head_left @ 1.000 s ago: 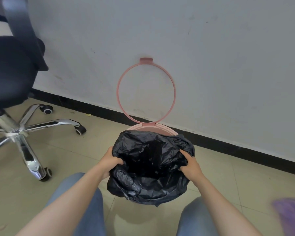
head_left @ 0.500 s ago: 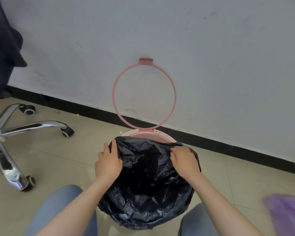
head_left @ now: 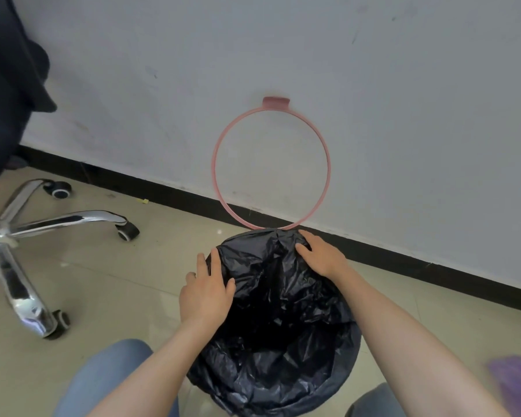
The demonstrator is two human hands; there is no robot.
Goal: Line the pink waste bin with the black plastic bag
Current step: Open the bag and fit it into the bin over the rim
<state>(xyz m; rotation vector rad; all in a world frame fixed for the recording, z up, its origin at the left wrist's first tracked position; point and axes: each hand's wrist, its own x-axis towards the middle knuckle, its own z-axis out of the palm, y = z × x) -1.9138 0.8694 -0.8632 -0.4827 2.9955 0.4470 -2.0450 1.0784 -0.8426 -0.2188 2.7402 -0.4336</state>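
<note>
The big white wall [head_left: 373, 85] is standing behind everything; the shiny black crinkly plastic bag [head_left: 283, 326] is lying in front of it, spread wide over the top of the pink waste bin; the bin itself is almost all hidden under the bag. The thin pink round plastic ring [head_left: 213, 164], which looks like the bin's hoop lid, is standing up against the wall just behind the bag. A shiny silver chair base with little black wheels [head_left: 57, 221] is sitting well to the left of the bag.

The job is looking mostly done; the bag is open and its edge is folded over the rim nearly all the way round. What seems left is tucking the back edge down and dropping the ring onto it.

The left hand [head_left: 206, 293] is lying flat on the bag's left edge, fingers spread and not pinching anything; the right hand [head_left: 321, 255] is pressing on the bag's back edge near the ring, fingers curled a little; I cannot tell if it is holding the plastic.
</note>
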